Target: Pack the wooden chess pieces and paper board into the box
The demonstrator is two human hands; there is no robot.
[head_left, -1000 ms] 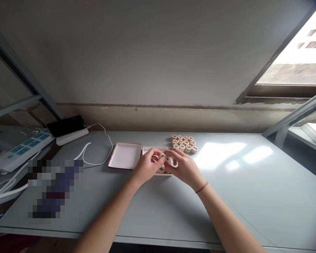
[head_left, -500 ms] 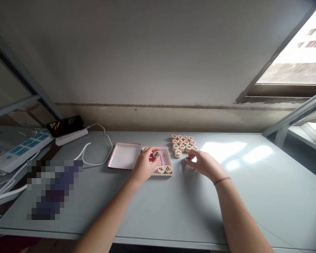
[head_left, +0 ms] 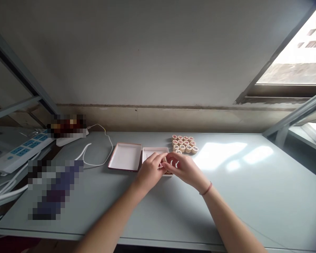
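Note:
My left hand (head_left: 150, 171) and my right hand (head_left: 184, 169) meet over the near right part of the shallow white box (head_left: 154, 150). Their fingertips pinch together around round wooden Chinese chess pieces, mostly hidden by the fingers; only a pale edge shows. Below the hands, part of a piece shows inside the box by its near wall. Behind my right hand stand stacked Chinese chess pieces (head_left: 182, 142) in rows, red characters at the back and dark ones in front.
The box lid (head_left: 126, 157) lies upturned left of the box. On the left are a white cable (head_left: 112, 147), a power strip (head_left: 22, 149), a blurred device on a white stand (head_left: 72, 137) and a pixelated dark item (head_left: 59, 189). A wall (head_left: 147, 117) rises behind the desk.
My right hand has moved left from beside the stacks, bringing a chess piece to my left hand. My left hand has shifted slightly right and down with its piece.

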